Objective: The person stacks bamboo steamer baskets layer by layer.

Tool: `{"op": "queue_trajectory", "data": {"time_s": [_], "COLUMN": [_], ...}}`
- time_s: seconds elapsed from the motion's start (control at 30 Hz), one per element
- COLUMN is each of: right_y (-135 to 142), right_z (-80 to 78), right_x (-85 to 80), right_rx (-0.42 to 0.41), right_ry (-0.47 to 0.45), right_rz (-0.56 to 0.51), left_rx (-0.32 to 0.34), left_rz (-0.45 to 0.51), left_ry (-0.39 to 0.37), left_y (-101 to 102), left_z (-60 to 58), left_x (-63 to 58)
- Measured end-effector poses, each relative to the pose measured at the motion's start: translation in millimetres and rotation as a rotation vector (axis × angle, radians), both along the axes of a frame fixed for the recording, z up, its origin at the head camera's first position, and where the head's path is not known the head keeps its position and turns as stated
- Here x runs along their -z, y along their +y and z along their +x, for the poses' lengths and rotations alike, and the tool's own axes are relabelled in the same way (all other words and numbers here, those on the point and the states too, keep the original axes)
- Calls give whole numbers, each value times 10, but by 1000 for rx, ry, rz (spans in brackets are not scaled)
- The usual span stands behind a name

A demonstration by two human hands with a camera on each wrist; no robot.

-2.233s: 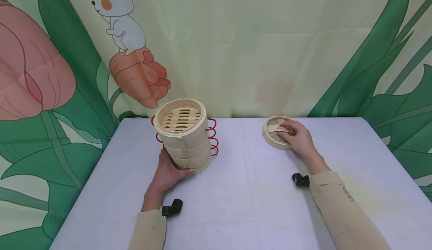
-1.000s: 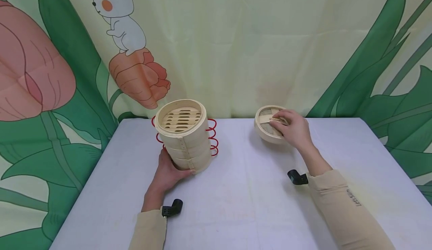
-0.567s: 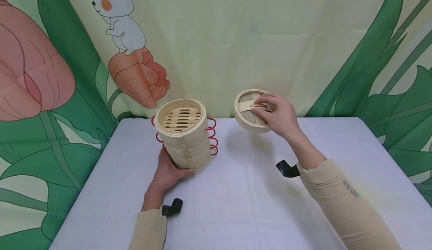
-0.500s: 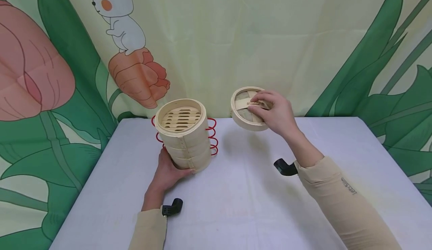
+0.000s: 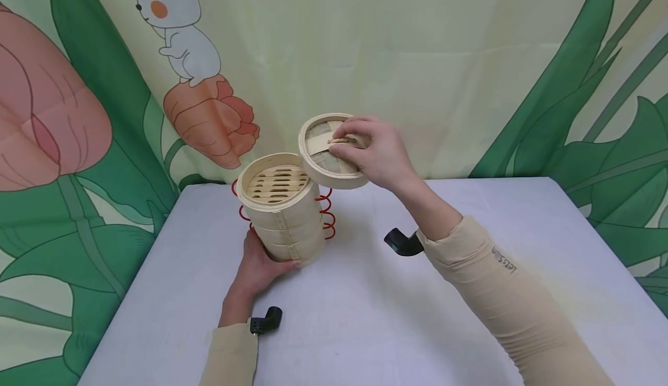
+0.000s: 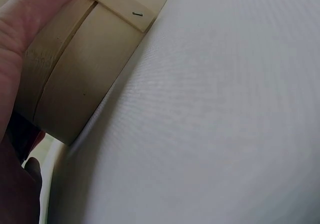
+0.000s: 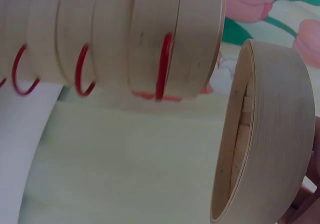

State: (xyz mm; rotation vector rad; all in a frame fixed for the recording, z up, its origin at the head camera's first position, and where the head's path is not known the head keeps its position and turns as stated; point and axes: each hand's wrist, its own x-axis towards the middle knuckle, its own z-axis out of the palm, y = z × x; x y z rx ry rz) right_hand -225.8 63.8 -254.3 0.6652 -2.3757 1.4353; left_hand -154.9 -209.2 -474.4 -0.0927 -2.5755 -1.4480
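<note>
A tall stack of bamboo steamer baskets (image 5: 284, 229) stands on the left half of the table, its slatted top tier uncovered. Red ring handles (image 7: 85, 69) run down its sides. My left hand (image 5: 261, 264) grips the stack low on its near left side, thumb across the front; the far fingers are hidden behind it. In the air, my right hand (image 5: 378, 151) pinches the small handle of the round bamboo steamer lid (image 5: 318, 168). The lid overlaps the stack's right rim in the head view. From the right wrist, the lid's hollow underside faces the stack's top with a gap between.
A white cloth covers the table (image 5: 365, 310). Behind it hangs a printed curtain (image 5: 417, 73) with a rabbit, a carrot and large leaves. Black wrist cameras (image 5: 404, 242) stick out from both sleeves.
My right hand has lifted the lid off the table at the right and carried it up and left to the stack's rim. My left hand and the stack have stayed in place.
</note>
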Motion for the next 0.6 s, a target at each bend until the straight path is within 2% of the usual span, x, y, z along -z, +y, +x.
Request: {"op": "queue_trajectory", "data": {"time_s": [0.1,0.2,0.6], "right_y": [-170,-316,-689], "right_z": [34,61,152], "right_x": [-57,-87,-136], "right_rx": [-48,-62,-21], "right_ry": [-3,-7,-45], "right_rz": [-6,2,183], "left_rx": [-4,1,8], "left_rz": [-11,-2,-2], "left_ry": [-14,-14,15], "left_y": [2,8,8], "left_z": [10,14,1], "left_x": [-1,-3,8]}}
